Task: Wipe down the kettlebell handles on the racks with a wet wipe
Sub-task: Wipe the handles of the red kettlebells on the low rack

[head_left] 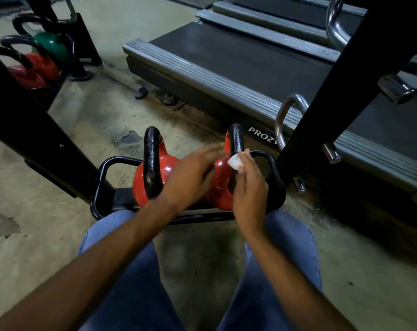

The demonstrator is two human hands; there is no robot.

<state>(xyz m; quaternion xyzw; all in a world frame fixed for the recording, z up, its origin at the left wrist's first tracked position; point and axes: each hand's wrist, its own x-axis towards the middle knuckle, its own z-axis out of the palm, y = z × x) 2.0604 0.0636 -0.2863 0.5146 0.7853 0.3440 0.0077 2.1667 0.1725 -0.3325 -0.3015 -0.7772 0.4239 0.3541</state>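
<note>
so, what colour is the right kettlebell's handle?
Black handle on the red kettlebell; clearest in the head view.

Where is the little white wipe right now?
In the head view it sits just right of centre: the right hand pinches the wet wipe against the black handle of the right-hand red kettlebell on the low rack.

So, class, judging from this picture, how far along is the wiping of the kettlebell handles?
Done: unclear; the left kettlebell's handle only looks glossy. In hand: the right hand holds the wet wipe against the right kettlebell's handle. Left: the green kettlebell and red kettlebells on the far rack.
</note>
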